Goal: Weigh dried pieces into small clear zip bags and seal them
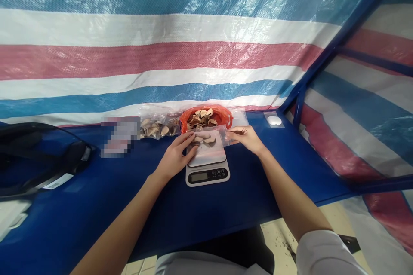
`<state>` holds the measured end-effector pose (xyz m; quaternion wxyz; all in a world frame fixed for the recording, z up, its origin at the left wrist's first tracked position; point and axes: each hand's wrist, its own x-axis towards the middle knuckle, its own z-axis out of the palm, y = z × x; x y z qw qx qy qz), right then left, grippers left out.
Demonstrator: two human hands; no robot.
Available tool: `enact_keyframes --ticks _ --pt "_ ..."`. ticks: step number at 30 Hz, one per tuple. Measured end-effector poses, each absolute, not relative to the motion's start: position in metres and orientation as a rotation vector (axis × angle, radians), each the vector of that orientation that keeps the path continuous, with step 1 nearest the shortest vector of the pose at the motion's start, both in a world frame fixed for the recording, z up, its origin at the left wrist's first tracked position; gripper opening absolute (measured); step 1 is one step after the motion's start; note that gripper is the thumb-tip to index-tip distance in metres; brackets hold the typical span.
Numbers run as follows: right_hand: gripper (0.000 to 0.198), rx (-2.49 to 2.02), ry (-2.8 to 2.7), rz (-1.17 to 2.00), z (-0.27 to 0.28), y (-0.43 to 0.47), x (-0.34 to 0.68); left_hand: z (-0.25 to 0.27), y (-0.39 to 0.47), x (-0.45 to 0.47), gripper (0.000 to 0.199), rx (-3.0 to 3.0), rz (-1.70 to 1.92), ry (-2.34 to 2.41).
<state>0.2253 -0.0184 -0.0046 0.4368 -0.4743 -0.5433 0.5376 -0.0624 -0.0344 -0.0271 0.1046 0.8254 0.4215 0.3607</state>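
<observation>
A clear plastic zip bag [211, 142] with several pale, dark-edged dried slices lies over the white digital kitchen scale [208, 179]. At the bag's right end, my right hand [245, 138] is closed, pinching its edge between thumb and fingers. My left hand [177, 154] rests on the bag's left side with its fingers stretched out and thumb apart. Just behind the scale sits an open red plastic bag [228, 117] full of similar slices [201, 119]. The scale's display is too dim to read.
Left of the red bag lie filled clear bags [156, 129]. A blurred-out patch [119, 136] and a black strapped device [74, 161] are farther left on the blue table [251, 197]. A white oval object [274, 120] lies back right. Striped sheeting [155, 60] and blue frame bars [300, 103] enclose the table.
</observation>
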Motion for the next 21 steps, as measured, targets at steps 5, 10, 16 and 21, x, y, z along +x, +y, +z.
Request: enact_keyframes --ticks 5,10,16,21 --pt "0.04 -1.221 -1.423 1.322 -0.002 -0.022 0.237 -0.021 -0.036 -0.071 0.043 2.377 1.118 1.308" --pt "0.041 -1.292 -1.49 1.008 -0.002 -0.028 0.257 -0.024 -0.04 -0.092 0.045 2.402 1.147 1.48" --pt "0.029 -1.401 -1.894 0.482 -0.017 -0.044 0.264 -0.039 -0.043 -0.105 0.05 2.634 0.869 1.558" --pt "0.041 -1.562 -2.237 0.185 -0.035 -0.055 0.258 -0.044 -0.046 -0.103 0.059 2.681 0.574 1.657"
